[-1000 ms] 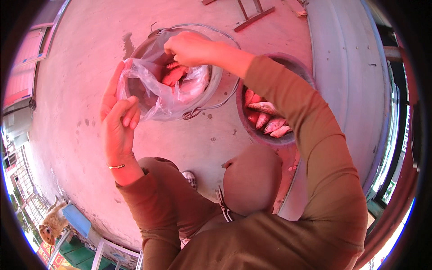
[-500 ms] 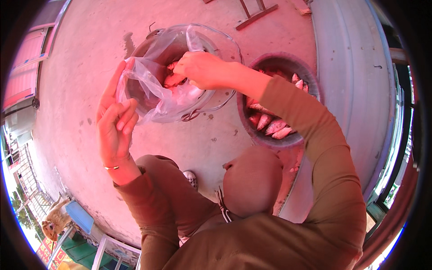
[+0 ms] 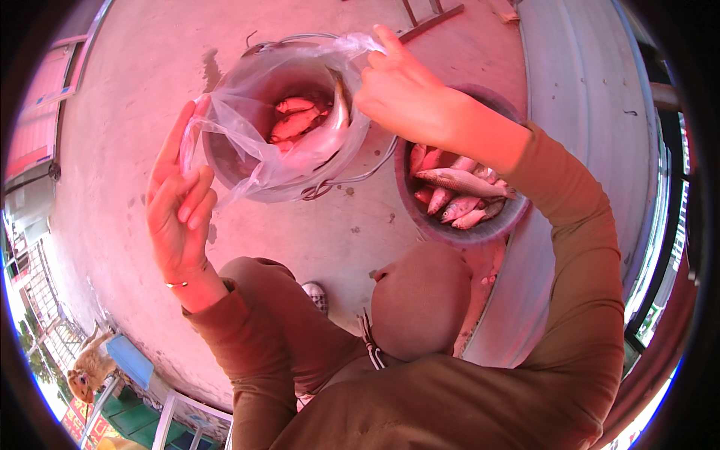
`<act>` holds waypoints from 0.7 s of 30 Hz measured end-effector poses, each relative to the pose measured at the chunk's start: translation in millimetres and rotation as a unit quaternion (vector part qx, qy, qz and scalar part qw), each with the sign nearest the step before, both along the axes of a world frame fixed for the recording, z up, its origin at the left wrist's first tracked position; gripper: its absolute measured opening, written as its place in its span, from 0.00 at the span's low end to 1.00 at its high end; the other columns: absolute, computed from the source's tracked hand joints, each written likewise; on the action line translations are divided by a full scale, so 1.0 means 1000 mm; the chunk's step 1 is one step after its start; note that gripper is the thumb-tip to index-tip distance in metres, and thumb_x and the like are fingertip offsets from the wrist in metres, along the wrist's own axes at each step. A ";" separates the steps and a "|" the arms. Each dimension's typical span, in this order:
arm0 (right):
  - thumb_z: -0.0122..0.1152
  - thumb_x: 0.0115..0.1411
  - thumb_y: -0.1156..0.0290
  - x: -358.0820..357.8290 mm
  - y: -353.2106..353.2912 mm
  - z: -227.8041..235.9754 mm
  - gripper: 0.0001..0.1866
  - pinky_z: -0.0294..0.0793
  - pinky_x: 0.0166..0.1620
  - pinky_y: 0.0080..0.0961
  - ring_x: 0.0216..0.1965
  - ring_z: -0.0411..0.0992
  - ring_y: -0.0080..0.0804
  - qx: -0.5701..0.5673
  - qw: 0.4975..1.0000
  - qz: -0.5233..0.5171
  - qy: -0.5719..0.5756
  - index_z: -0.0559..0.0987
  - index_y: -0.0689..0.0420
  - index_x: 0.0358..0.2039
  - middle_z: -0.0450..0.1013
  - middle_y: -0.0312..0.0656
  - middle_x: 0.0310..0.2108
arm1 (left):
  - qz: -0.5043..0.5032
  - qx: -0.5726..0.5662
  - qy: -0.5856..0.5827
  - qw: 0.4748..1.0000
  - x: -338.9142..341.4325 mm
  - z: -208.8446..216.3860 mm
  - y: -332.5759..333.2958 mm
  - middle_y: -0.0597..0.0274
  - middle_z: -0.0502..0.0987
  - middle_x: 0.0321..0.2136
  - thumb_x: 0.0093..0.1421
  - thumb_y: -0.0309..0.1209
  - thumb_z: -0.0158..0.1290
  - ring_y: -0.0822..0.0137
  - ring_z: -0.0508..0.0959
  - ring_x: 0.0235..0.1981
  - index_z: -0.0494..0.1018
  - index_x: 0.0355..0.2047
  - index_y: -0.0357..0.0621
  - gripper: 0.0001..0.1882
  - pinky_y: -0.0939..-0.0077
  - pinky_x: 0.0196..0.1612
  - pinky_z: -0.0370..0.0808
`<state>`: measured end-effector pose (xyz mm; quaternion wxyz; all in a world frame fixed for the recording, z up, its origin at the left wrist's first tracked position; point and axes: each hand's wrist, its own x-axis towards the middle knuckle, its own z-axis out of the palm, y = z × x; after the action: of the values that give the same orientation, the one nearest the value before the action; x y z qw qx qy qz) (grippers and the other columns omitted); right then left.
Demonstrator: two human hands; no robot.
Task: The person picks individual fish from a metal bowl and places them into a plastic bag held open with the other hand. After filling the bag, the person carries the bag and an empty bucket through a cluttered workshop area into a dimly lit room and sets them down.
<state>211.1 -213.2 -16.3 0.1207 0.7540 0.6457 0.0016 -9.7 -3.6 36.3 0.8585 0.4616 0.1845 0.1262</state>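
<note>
A clear plastic bag [image 3: 247, 142] is stretched between my two hands over a metal bucket [image 3: 217, 159]. My left hand [image 3: 180, 202] pinches the bag's left edge. My right hand [image 3: 401, 90], index finger raised, grips its far right edge. A silvery fish [image 3: 334, 131] shows at the bag's right side, tail up; the plastic partly veils it. Several smaller fish [image 3: 296, 121] lie toward the bucket's bottom; I cannot tell whether they are inside the bag or under it.
To the right of the bucket stands a dark round tub [image 3: 409, 202] with several fish [image 3: 461, 182], partly under my right forearm. Wooden legs [image 3: 431, 22] stand at the far edge. My knees [image 3: 420, 300] are close in front. A dog [image 3: 91, 371] is at lower left.
My right hand has come out from over the bag's mouth, moved right and away, and taken the bag's rim. The bag is spread wider, showing the fish. My left hand shifted slightly left.
</note>
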 end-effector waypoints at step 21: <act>0.65 0.59 0.69 0.038 -0.200 -0.196 0.15 0.76 0.52 0.38 0.46 0.80 0.47 0.119 0.820 -0.504 0.244 0.83 0.62 0.45 0.80 0.55 0.42 | -0.030 -0.011 -0.006 0.999 -0.003 -0.016 0.004 0.49 0.68 0.60 0.64 0.15 0.41 0.84 0.55 0.19 0.42 0.72 0.29 0.37 0.89 0.20 0.60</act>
<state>248.8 -412.7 -212.2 -0.1473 0.9583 0.1792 -0.1666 -13.1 0.6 20.0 0.8681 0.4566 0.1666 0.1008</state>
